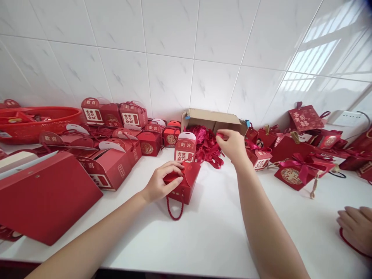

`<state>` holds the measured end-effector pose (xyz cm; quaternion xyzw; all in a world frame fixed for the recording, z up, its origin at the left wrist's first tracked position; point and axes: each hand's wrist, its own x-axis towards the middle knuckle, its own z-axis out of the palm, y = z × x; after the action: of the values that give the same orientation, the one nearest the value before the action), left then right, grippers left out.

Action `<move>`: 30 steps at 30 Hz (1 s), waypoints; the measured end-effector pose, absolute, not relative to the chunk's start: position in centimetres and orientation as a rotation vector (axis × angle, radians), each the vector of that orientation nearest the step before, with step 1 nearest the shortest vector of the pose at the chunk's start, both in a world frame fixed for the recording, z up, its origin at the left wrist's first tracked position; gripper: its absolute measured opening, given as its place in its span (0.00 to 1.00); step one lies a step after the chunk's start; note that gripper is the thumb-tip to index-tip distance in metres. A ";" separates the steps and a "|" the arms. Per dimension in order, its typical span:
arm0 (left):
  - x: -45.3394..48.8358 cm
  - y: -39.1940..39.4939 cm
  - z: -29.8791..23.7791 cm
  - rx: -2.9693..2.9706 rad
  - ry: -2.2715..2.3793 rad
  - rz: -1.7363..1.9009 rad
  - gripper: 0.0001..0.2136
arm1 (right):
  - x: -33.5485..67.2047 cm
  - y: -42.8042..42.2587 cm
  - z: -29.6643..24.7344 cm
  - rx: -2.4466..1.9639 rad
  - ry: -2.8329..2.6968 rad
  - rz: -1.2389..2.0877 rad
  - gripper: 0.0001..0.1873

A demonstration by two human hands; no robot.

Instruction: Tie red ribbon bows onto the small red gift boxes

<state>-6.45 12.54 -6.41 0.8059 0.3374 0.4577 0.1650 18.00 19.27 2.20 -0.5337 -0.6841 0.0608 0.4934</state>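
Observation:
A small red gift box (186, 182) with a tall printed flap and a red cord handle stands on the white counter (215, 228). My left hand (162, 180) is closed on its left top flap, holding the box. My right hand (232, 144) is raised beyond it, fingers pinched on a small red piece, above a heap of red ribbons (207, 149) spilling from an open cardboard box (213, 119).
Many finished red gift boxes (124, 135) crowd the back left, with a red basket (37, 122) and a large red folded box (46, 193) nearer. More red boxes and bags (302, 170) lie at the right. Another person's hand (356, 228) rests at the right edge.

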 end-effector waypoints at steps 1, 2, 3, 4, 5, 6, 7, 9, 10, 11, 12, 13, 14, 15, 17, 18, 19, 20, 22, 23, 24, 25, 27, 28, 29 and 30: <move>-6.3 12.4 -6.3 2.304 0.976 1.295 0.04 | 18.5 19.4 2.3 -1.234 -1.598 0.145 0.18; -6.3 12.4 -6.3 2.312 0.994 1.285 0.04 | 19.1 19.4 2.5 -1.158 -1.551 0.140 0.21; -6.2 12.3 -6.2 2.320 1.013 1.276 0.05 | 19.5 19.4 2.7 -1.082 -1.512 0.130 0.24; -6.1 12.2 -6.1 2.331 1.029 1.268 0.05 | 20.0 19.2 2.9 -1.012 -1.480 0.113 0.26; -6.0 12.2 -6.1 2.343 1.042 1.262 0.05 | 20.4 19.0 3.2 -0.946 -1.459 0.094 0.28; -6.0 12.1 -6.0 2.357 1.054 1.257 0.05 | 20.7 18.6 3.5 -0.882 -1.446 0.073 0.28; -5.9 12.0 -6.0 2.371 1.069 1.255 0.05 | 20.9 18.2 3.9 -0.812 -1.441 0.055 0.27; -5.8 11.9 -6.0 2.395 1.112 1.255 0.06 | 21.1 17.1 4.5 -0.671 -1.434 0.031 0.21; -5.8 11.9 -6.0 2.405 1.138 1.250 0.07 | 21.1 16.6 4.8 -0.614 -1.421 0.027 0.18; -5.8 11.9 -6.0 2.418 1.167 1.242 0.08 | 21.0 16.2 5.0 -0.569 -1.397 0.024 0.15; -5.8 11.9 -6.0 2.435 1.196 1.227 0.09 | 20.9 15.8 5.2 -0.536 -1.364 0.021 0.12; -5.8 11.9 -6.0 2.453 1.221 1.204 0.09 | 20.8 15.5 5.3 -0.512 -1.329 0.020 0.10; -5.8 11.9 -6.0 2.471 1.241 1.174 0.09 | 20.6 15.4 5.4 -0.500 -1.303 0.030 0.09; -5.9 11.9 -6.0 2.484 1.253 1.140 0.09 | 20.5 15.3 5.5 -0.502 -1.295 0.059 0.08; -6.0 11.9 -5.9 2.495 1.252 1.080 0.10 | 20.3 15.5 5.5 -0.539 -1.345 0.192 0.09; -6.1 11.9 -5.9 2.496 1.244 1.061 0.10 | 20.2 15.7 5.5 -0.567 -1.391 0.294 0.11; -6.1 11.8 -5.8 2.498 1.237 1.049 0.10 | 20.1 15.9 5.4 -0.592 -1.434 0.406 0.12; -6.1 11.8 -5.8 2.502 1.236 1.043 0.10 | 20.0 16.1 5.4 -0.611 -1.468 0.516 0.13; -6.0 11.8 -5.7 2.499 1.260 1.046 0.11 | 19.8 16.4 5.3 -0.631 -1.494 0.718 0.12; -5.9 11.7 -5.6 2.490 1.282 1.056 0.10 | 19.6 16.5 5.2 -0.640 -1.496 0.816 0.11; -5.8 11.7 -5.6 2.476 1.306 1.068 0.10 | 19.5 16.4 5.1 -0.652 -1.499 0.910 0.10; -5.7 11.7 -5.5 2.459 1.328 1.085 0.10 | 19.3 16.3 5.0 -0.673 -1.512 0.997 0.10; -5.5 11.6 -5.5 2.421 1.344 1.129 0.09 | 19.0 16.0 4.8 -0.751 -1.594 1.132 0.13; -5.5 11.6 -5.5 2.406 1.339 1.147 0.09 | 18.8 15.8 4.7 -0.799 -1.667 1.180 0.14; -5.4 11.6 -5.5 2.398 1.330 1.157 0.08 | 18.7 15.6 4.6 -0.846 -1.759 1.221 0.14; -5.4 11.5 -5.5 2.395 1.321 1.156 0.09 | 18.5 15.5 4.5 -0.885 -1.859 1.263 0.14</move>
<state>-5.39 11.52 -5.53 0.8034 0.4434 0.3880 0.0860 18.46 15.47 4.47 -0.3424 -0.7196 0.4887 0.3551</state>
